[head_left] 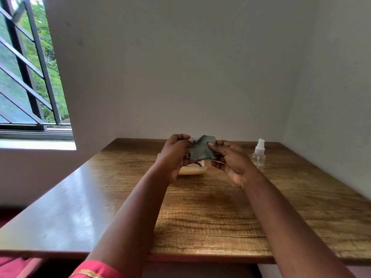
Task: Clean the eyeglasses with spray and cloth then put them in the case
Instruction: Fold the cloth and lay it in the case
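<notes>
Grey-green microfibre cloth [202,148], held up between my two hands above the far middle of the wooden table [210,213]. My left hand [175,155] curls around one side of the cloth; my right hand [230,161] pinches the other side between thumb and fingers. The eyeglasses are almost wholly hidden inside the cloth: only a thin line at the cloth's lower right edge may be part of the frame, so I judge rather than see that both hands grip them through the fabric, the wrap letting thumb pressure rub a lens without bare skin touching it. The cream case [192,169] lies open on the table directly below the cloth, placed, I judge, to receive the glasses with a short drop. The clear spray bottle [259,155] stands upright to the right of the cloth, apart from both hands, suggesting the wiping step is in hand.
</notes>
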{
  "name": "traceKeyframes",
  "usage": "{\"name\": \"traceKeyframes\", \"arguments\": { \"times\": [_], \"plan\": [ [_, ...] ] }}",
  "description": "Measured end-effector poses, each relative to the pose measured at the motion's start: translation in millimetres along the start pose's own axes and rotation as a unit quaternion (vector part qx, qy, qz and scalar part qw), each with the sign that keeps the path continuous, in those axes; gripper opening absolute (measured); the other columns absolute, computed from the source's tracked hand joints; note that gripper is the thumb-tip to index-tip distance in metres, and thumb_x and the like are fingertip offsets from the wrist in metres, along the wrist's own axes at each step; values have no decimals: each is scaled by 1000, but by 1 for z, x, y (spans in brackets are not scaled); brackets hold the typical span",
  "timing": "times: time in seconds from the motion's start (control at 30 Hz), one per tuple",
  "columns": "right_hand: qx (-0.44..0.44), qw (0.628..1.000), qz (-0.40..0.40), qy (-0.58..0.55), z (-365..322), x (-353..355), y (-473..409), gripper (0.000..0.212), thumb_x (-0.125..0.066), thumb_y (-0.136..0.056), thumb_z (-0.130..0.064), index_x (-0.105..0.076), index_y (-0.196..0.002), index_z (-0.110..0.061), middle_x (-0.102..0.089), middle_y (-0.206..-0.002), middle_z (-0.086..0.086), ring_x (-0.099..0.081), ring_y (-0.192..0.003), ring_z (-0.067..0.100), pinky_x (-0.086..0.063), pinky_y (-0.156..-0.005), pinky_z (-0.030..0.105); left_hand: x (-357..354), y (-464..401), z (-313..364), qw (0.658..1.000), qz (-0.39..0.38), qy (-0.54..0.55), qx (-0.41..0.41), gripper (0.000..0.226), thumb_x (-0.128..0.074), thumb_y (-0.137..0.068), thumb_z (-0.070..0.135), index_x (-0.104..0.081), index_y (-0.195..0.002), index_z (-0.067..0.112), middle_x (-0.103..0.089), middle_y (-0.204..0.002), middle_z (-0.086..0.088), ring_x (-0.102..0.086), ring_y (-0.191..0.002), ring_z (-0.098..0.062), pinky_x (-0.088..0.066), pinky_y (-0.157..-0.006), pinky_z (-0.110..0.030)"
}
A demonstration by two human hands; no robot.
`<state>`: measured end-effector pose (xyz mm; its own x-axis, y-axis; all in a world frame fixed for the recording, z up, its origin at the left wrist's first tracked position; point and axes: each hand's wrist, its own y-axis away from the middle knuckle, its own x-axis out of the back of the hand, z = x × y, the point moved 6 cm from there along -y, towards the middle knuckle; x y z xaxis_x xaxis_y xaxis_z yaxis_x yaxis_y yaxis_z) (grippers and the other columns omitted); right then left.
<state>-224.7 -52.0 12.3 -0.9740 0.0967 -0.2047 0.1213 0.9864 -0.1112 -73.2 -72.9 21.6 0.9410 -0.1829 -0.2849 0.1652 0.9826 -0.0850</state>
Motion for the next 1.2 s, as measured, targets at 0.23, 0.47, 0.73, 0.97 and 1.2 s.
{"name": "traceKeyframes", "arguments": {
  "times": [0.23, 0.47, 0.73, 0.97, 1.2],
  "plan": [
    [79, 997, 15, -6, -13, 7, -3, 19, -58, -93, -8, -71, -83, -18, -69, -86, 2, -61, -87, 16, -49, -73, 31, 6, 3, 11, 996, -6, -56, -70, 28, -63, -92, 26, -55, -114, 11, -70, -109, -12, -70, -98, -24, -58, -83, -38],
    [61, 993, -44, 88, -9, 0, 3, 16, -61, -89, -6, -76, -96, -5, -71, -105, 19, -63, -103, 33, -50, -93, 52, -19, 13, 6, 959, -177, -197, -100, 42, -76, -80, 20, -62, -119, 14, -69, -112, -5, -66, -102, -15, -52, -74, -21],
    [47, 996, -57, 43, -9, 5, 1, 16, -69, -84, -1, -70, -97, -10, -71, -108, 14, -65, -106, 28, -55, -86, 41, 0, 5, 10, 976, -108, -161, -99, 23, -72, -85, 12, -68, -106, 4, -73, -99, -13, -71, -91, -24, -57, -73, -30],
    [112, 992, -4, 50, -16, 13, -1, 21, -66, -84, 6, -65, -85, -15, -67, -90, 5, -63, -91, 19, -54, -69, 30, 5, 3, 12, 986, -62, -120, -96, 16, -68, -87, 6, -63, -102, 5, -70, -93, -14, -71, -83, -24, -59, -70, -32],
    [137, 985, -14, 105, -17, 11, 0, 22, -62, -89, -1, -77, -88, -18, -75, -99, 4, -67, -104, 23, -56, -86, 33, 0, 4, 13, 975, -93, -166, -111, 18, -54, -92, -5, -69, -92, 4, -71, -98, -11, -71, -90, -23, -57, -74, -31]
  ]
}}
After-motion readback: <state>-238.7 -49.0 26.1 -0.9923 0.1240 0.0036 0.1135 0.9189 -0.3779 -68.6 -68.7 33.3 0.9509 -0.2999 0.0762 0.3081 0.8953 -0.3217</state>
